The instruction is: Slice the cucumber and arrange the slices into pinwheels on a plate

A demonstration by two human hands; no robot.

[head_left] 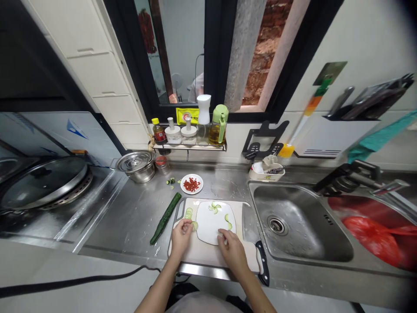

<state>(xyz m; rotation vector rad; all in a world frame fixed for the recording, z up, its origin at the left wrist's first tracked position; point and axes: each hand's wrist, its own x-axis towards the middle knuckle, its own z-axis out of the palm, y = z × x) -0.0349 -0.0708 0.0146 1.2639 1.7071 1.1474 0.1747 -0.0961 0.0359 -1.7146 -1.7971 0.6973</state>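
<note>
My left hand (182,237) is over the left part of the cutting board (202,256), fingers pinched together at a round cucumber slice (194,226). Just beyond it, more cucumber slices (188,213) overlap in a short row. My right hand (232,248) is at the near right edge of a white plate (206,226), its thumb and fingers drawn together; what they hold, if anything, is too small to make out. On the plate, thin cucumber pieces (214,207) form a small fan at the far side, and other curved slices (228,221) lie along the right rim.
A whole cucumber (166,218) lies left of the board. Behind stands a small dish of chopped red pieces (192,184) beside green scraps (170,181). A black-handled knife (262,263) rests at the board's right edge, near the sink (302,230). A lidded pot (137,166) stands back left.
</note>
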